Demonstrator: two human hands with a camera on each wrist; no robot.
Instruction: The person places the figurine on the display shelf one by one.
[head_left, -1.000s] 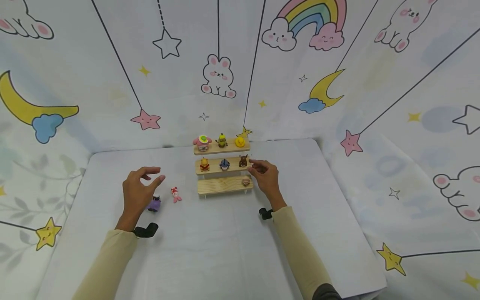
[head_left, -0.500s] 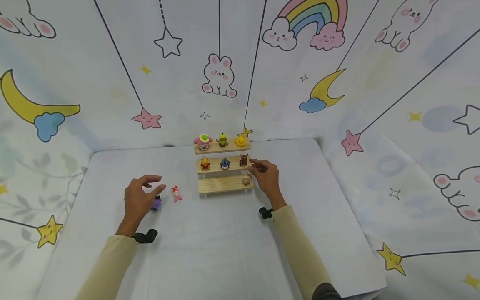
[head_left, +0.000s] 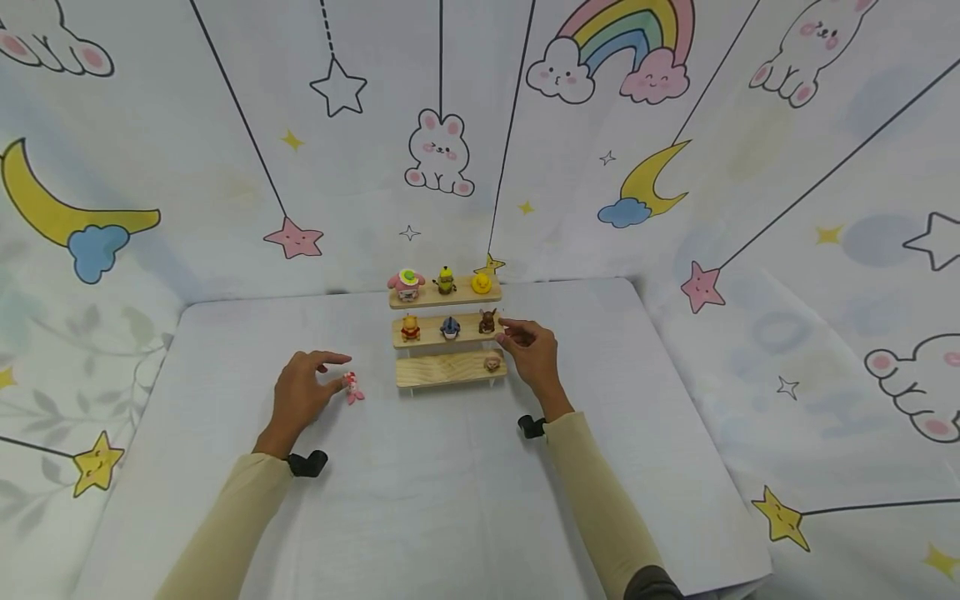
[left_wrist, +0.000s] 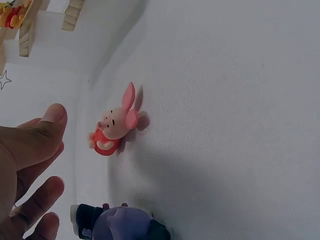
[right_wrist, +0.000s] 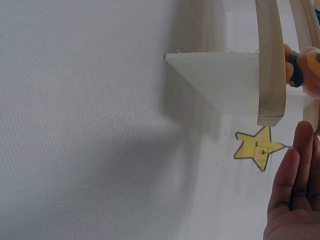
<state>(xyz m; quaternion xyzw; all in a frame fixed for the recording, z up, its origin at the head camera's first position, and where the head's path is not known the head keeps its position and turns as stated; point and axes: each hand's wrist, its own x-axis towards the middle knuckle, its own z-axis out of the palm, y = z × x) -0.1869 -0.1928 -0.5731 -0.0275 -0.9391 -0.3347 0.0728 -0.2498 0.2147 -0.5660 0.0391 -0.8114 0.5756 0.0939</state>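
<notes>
My left hand [head_left: 302,393] hovers with thumb and fingers apart beside a small pink Piglet figurine [head_left: 353,389] on the white table. In the left wrist view the Piglet figurine [left_wrist: 111,131] lies past the thumb tip, with nothing between the fingers. A purple figurine [left_wrist: 122,224] sits nearby; the left hand hides it in the head view. My right hand [head_left: 534,357] is at the right end of the middle wooden shelf [head_left: 430,333], its fingertips right at the edge. The right wrist view shows those fingers [right_wrist: 301,165] fairly straight near the shelf end.
A three-step wooden rack stands at the back. Its top step [head_left: 423,298] bears a pink figurine, a green-yellow one and a yellow duck [head_left: 481,283]. Pooh [head_left: 409,328], a blue figurine and a brown one stand on the middle step. The lowest step [head_left: 435,372] has one small figurine [head_left: 492,363] at its right.
My left hand has moved right, away from above the purple figurine and up to the Piglet figurine. The right hand has stayed at the shelf end.
</notes>
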